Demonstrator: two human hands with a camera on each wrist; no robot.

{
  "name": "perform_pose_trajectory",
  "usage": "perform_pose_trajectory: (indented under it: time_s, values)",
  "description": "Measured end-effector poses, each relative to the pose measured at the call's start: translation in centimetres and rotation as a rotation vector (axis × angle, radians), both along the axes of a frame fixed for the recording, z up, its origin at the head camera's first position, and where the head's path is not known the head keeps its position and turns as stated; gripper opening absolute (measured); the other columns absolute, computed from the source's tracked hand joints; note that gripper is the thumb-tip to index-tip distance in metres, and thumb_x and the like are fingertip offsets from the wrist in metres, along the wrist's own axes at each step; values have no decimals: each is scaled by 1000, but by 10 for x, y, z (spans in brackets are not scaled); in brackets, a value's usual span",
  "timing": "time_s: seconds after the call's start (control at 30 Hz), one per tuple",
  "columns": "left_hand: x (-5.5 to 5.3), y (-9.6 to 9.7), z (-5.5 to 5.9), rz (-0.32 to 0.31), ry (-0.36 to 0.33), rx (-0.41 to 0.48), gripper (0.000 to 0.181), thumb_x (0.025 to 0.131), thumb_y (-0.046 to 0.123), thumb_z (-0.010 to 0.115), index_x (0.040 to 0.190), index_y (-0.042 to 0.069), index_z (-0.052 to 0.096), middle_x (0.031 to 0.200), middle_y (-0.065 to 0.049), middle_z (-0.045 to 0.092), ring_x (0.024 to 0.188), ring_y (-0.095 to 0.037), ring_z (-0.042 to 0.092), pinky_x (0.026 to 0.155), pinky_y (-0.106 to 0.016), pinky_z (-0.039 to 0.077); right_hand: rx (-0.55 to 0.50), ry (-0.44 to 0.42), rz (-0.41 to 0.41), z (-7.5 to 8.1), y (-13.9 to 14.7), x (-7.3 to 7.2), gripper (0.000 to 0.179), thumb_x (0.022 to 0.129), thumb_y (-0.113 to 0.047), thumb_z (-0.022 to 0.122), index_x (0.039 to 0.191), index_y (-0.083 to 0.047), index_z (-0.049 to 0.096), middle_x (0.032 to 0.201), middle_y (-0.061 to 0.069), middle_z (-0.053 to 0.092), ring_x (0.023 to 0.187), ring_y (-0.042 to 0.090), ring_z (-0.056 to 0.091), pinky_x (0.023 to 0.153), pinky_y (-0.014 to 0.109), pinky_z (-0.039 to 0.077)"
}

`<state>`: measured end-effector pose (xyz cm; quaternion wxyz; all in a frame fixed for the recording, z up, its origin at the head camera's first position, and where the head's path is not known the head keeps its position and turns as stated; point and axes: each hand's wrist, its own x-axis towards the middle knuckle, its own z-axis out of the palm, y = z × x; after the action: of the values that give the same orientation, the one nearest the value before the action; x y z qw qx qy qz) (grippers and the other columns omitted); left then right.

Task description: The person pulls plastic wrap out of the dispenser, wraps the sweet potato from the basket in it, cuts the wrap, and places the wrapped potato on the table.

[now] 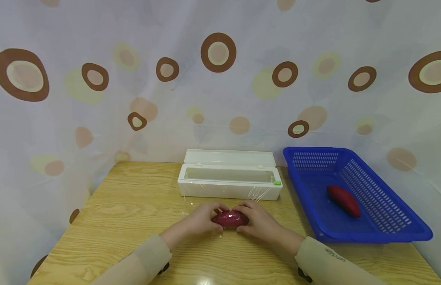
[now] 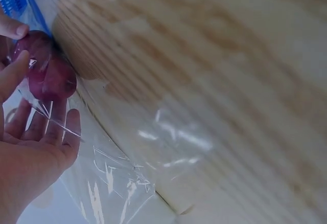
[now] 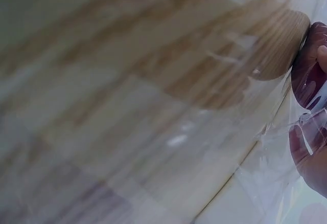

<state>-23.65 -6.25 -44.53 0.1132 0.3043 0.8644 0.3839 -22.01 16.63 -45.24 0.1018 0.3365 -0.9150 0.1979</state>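
A reddish-purple sweet potato lies crosswise over the table, with clear cling film over it. My left hand holds its left end, thumb on the near side and fingers on the far side. At the other end, my right hand grips it in the same way. Shiny creases of film run from the sweet potato past the left fingers in the left wrist view. In the right wrist view the film also covers the sweet potato, and the right hand is partly cut off.
Behind the hands stands a white cling film dispenser with its lid raised and a green slider at the right. A blue plastic basket on the right holds another sweet potato. A patterned curtain hangs behind the wooden table.
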Motion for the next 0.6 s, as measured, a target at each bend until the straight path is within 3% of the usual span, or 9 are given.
perform_pose_trajectory:
  time_s: [0.23,0.43,0.6]
  values:
    - [-8,0,0,-23,29,-21,46,77,8,77,119,12,60,110,-1,64,98,-14,58,87,-29,48,-28,-66,-7,1,2,-5,59,71,-26,83,123,-10,59,113,2,62,104,19,57,89,39,49]
    - [-15,-2,0,-44,-9,-1,44,79,8,76,120,12,61,111,0,63,95,-12,59,80,-22,49,-71,-106,-12,2,2,-9,45,71,-22,83,108,-14,60,100,-1,65,92,15,60,80,33,51]
    - [-19,-3,-3,-17,-34,-9,41,82,10,73,120,12,59,113,-3,63,100,-16,60,80,-22,50,-57,-110,-32,3,1,-11,40,74,-25,81,107,-14,61,97,-3,65,90,13,60,78,33,50]
